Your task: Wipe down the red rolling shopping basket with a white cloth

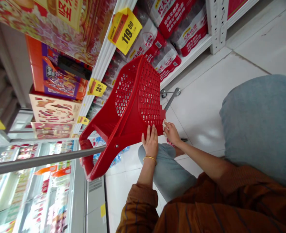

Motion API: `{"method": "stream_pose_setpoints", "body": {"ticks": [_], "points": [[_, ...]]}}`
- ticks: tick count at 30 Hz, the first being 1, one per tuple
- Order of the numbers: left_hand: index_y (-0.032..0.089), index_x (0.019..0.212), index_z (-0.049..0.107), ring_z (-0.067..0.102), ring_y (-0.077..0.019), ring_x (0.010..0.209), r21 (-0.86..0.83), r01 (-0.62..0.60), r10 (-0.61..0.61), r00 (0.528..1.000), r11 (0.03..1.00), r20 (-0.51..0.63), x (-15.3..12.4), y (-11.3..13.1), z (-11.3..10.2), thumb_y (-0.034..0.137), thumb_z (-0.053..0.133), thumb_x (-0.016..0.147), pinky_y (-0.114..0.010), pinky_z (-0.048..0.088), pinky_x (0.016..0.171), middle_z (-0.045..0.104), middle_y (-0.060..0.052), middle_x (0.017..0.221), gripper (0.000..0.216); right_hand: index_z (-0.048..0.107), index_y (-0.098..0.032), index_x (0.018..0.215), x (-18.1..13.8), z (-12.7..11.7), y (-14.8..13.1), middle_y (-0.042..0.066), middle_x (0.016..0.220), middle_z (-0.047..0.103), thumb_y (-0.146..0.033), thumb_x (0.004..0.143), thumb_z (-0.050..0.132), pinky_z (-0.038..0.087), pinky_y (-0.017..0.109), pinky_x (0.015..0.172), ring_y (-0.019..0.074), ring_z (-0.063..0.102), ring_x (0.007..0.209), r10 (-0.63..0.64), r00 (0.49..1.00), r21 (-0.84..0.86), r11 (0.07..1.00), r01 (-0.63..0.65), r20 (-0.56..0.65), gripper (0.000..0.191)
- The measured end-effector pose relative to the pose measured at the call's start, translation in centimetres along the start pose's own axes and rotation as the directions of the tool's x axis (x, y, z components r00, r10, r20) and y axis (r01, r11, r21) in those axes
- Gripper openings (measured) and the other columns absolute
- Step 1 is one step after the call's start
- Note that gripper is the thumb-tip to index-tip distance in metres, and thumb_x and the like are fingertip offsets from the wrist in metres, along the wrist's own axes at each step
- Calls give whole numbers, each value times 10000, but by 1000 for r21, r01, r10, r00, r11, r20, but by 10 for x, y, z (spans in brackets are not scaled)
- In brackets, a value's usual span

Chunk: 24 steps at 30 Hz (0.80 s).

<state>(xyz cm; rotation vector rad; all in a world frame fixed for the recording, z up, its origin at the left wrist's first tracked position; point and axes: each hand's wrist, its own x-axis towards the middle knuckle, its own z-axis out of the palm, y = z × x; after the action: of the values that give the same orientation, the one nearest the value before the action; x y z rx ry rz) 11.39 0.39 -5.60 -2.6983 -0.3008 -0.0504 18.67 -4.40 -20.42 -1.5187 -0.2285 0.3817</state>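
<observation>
our left hand [150, 142] lies flat on the rim of the red basket [130, 106], fingers straight, its grip wide and holding nothing. our right hand [173, 133] is at the basket's lower corner, its grip closed on a pale wad [164, 124]. the fingers hide most of it, so we cannot tell cloth from paper. the basket is tipped over above the floor [206, 97], near the shelf [196, 48]. a grey bar [43, 160] at its far end is cut off at the left edge.
</observation>
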Motion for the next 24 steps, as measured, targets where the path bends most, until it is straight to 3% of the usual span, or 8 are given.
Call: {"method": "stream_pose_setpoints", "body": {"ticks": [4,8,12,19,24], "points": [[233,1363,507,324,-175,1417,28,-2,3,1000,1000,-11,-4,-8,3,125,384,961,-452,82,1199,497,-78,1426,434,575,-213,1251,-2,6,-4,118,1119,569,-327,880,486,436,489,1033,257,545,1105,-22,999,15,1000,22,36,398],[205,1390,476,354,-174,1402,27,-18,19,999,999,-41,-5,-11,1,120,373,962,-430,84,1203,492,-95,1427,449,435,-210,1408,-3,8,-12,109,1126,545,-254,850,530,451,482,1020,250,548,1074,-35,999,14,999,34,42,568],[186,1465,351,358,-170,1396,0,26,-26,996,1000,-88,-3,-8,-8,130,369,967,-397,54,1210,462,-106,1446,501,467,-215,1391,1,7,-35,121,1183,517,-184,865,483,455,462,1035,247,534,1132,-129,992,-6,992,129,7,527],[225,1508,214,322,-230,1411,-45,210,-215,962,977,-166,13,-1,-32,180,386,979,-528,-47,1191,412,-111,1472,558,412,-274,1434,4,7,-92,102,1390,454,-169,942,419,402,419,1122,211,428,1338,-389,920,15,921,389,40,503],[226,1509,201,323,-211,1409,-32,218,-221,965,975,-139,18,1,-31,143,338,985,-502,-39,1201,399,-99,1480,548,305,-300,1485,7,11,-85,43,1546,329,-155,976,342,321,423,1184,177,261,1455,-485,870,55,875,482,86,531]]}}
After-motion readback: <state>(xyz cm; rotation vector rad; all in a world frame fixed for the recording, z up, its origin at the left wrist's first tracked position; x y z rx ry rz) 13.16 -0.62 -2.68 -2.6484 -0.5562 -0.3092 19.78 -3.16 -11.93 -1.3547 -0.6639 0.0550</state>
